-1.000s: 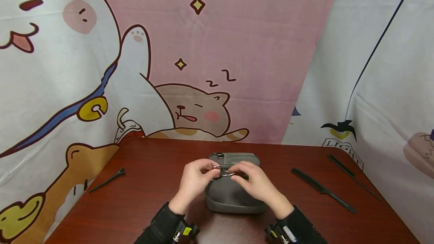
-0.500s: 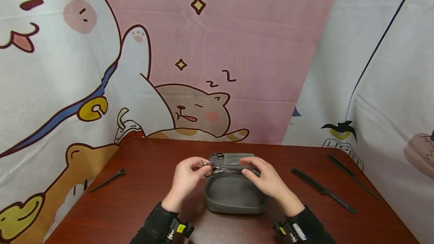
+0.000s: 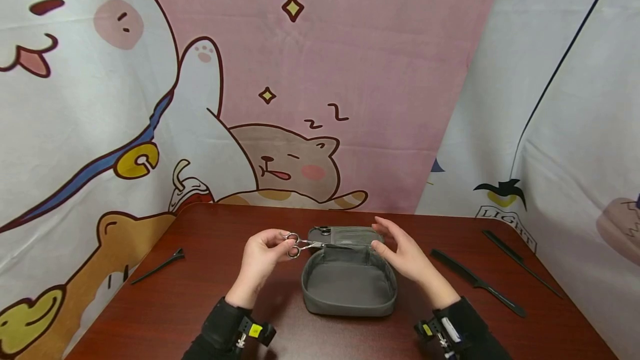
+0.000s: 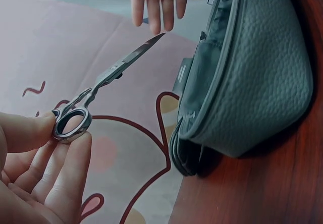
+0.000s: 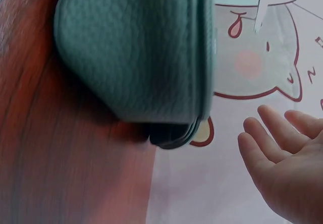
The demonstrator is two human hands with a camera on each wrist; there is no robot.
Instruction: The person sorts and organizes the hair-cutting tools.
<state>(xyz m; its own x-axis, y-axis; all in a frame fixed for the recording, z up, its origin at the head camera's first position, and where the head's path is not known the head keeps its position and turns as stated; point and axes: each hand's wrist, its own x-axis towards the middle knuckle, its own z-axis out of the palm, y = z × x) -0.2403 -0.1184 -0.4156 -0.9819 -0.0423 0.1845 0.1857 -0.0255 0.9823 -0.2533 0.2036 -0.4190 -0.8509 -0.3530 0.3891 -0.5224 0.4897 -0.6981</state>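
Observation:
Silver scissors (image 3: 314, 245) point rightward over the back of an unzipped grey case (image 3: 350, 309). My left hand (image 3: 260, 260) pinches them by the finger rings, thumb on one side and fingers on the other. In the left wrist view the scissors' blades (image 4: 128, 62) lie together. My right hand (image 3: 407, 251) hovers at the case's back right, fingers extended and holding nothing. The right wrist view shows a gap between that hand (image 5: 282, 153) and the blade tip (image 5: 258, 24). The case's lid (image 3: 352, 234) is folded back, with small metal rings (image 3: 325, 230) showing at its left.
A large black comb (image 3: 475, 279) with a handle lies on the brown table (image 3: 225, 226) to the right. Farther right is a thin-tailed black comb (image 3: 515, 254). A dark hair clip (image 3: 160, 265) lies at the left. A printed cloth (image 3: 390, 99) hangs behind the table.
My left hand has moved left with the scissors, drawing them away from the right hand. My right hand has let go of the blade end, shifted right and spread its fingers.

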